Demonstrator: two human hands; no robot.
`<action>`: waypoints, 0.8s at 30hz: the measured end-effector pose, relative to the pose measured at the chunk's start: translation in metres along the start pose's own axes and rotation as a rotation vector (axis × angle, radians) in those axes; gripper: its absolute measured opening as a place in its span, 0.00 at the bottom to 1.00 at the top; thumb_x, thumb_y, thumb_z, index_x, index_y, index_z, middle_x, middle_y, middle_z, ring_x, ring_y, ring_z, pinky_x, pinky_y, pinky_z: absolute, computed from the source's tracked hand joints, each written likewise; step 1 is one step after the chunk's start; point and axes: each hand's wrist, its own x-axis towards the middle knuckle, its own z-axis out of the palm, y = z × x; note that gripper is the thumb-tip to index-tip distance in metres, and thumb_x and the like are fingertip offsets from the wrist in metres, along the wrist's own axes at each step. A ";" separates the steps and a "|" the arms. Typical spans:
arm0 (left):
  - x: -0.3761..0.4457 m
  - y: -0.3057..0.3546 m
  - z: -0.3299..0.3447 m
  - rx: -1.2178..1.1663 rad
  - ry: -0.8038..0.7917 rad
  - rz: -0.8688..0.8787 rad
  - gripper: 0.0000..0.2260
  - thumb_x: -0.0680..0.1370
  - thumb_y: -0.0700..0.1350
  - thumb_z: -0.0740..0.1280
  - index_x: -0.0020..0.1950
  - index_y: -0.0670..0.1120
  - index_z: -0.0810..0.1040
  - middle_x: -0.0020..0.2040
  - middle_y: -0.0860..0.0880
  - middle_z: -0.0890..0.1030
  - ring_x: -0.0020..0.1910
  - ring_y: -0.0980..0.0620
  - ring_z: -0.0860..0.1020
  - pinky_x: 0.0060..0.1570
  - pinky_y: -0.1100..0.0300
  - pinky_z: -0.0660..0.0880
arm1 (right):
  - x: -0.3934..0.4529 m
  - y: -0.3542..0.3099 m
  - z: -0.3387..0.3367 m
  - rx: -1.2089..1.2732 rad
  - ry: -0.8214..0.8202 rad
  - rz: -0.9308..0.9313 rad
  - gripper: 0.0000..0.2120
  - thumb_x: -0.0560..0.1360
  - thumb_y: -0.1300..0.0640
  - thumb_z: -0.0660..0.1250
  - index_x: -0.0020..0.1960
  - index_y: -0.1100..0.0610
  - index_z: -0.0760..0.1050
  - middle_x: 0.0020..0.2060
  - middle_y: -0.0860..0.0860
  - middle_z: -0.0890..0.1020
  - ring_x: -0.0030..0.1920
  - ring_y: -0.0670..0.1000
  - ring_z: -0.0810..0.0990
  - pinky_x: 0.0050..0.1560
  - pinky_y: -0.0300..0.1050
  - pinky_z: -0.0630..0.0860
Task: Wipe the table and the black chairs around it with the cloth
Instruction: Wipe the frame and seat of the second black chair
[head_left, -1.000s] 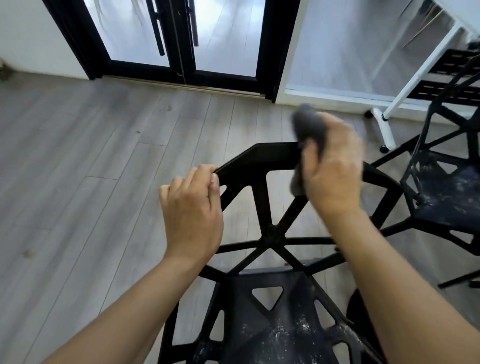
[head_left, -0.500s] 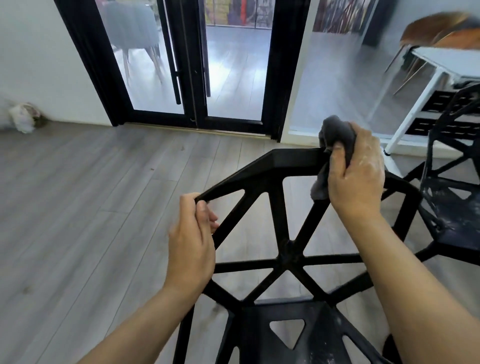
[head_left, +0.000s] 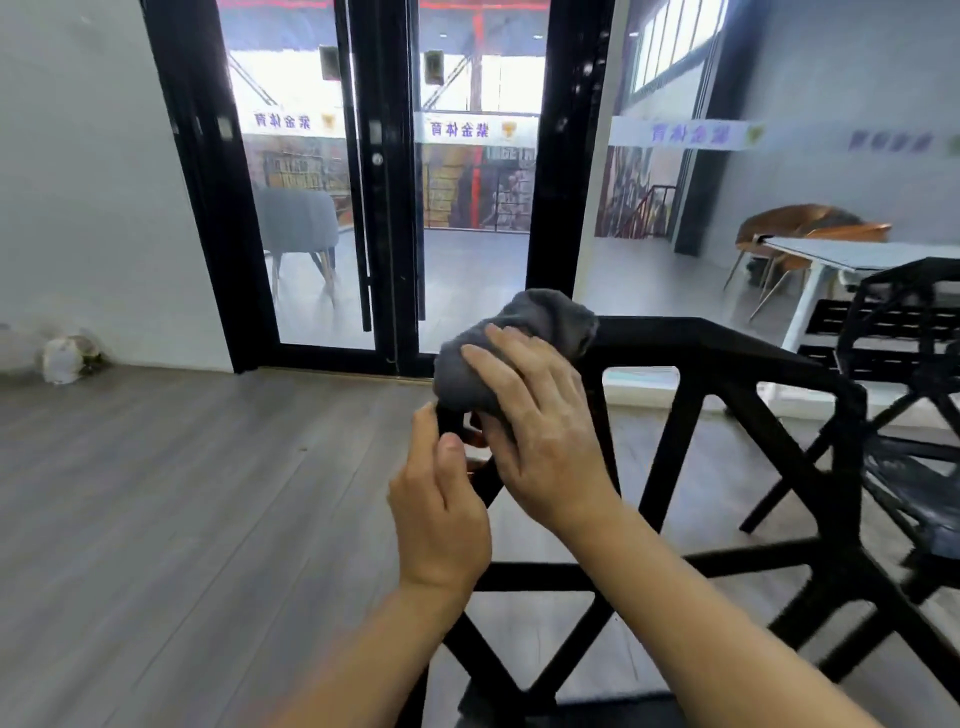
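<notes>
The right hand (head_left: 540, 441) has its grip closed over the bunched grey cloth (head_left: 514, 353), palm and fingers pressing it down onto the upper left corner of the black chair (head_left: 727, 353) back, where the top rail bends into the slanted side bar. Just at seven o'clock from it, the left hand (head_left: 441, 514) pinches that side bar between thumb and fingers, a closed grip that seems to steady the frame; it holds no cloth.

The step in hand looks like wiping the chair's backrest, with the corner being worked now. The long top rail runs off toward three o'clock, and the struts fan down below the hands; the seat is barely in view at the bottom edge.

A second black chair (head_left: 904, 332) stands at three o'clock, close against the white worktop (head_left: 841, 254), which is well apart from the hands.

Next, I would judge, the cloth needs to slide down the side bar and struts, so the left hand must shift clear.
</notes>
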 end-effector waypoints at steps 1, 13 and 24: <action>0.000 -0.002 -0.001 -0.014 0.017 0.011 0.21 0.80 0.52 0.47 0.59 0.46 0.76 0.40 0.54 0.81 0.38 0.53 0.80 0.38 0.50 0.77 | 0.002 0.000 -0.001 -0.045 -0.036 -0.065 0.23 0.79 0.59 0.67 0.73 0.57 0.72 0.70 0.58 0.75 0.71 0.60 0.72 0.72 0.57 0.67; 0.004 -0.008 -0.010 -0.180 -0.091 -0.302 0.19 0.86 0.48 0.51 0.50 0.49 0.81 0.43 0.50 0.85 0.42 0.52 0.84 0.45 0.54 0.80 | -0.005 -0.012 -0.002 0.032 0.106 0.371 0.22 0.81 0.63 0.63 0.75 0.56 0.70 0.76 0.53 0.68 0.76 0.56 0.65 0.78 0.53 0.61; -0.069 -0.038 -0.078 0.224 -0.560 -0.357 0.13 0.86 0.50 0.52 0.62 0.65 0.73 0.48 0.61 0.83 0.49 0.63 0.80 0.52 0.60 0.77 | 0.020 0.001 -0.024 -0.058 -0.017 0.298 0.19 0.76 0.56 0.68 0.67 0.53 0.75 0.63 0.52 0.76 0.64 0.56 0.72 0.68 0.54 0.68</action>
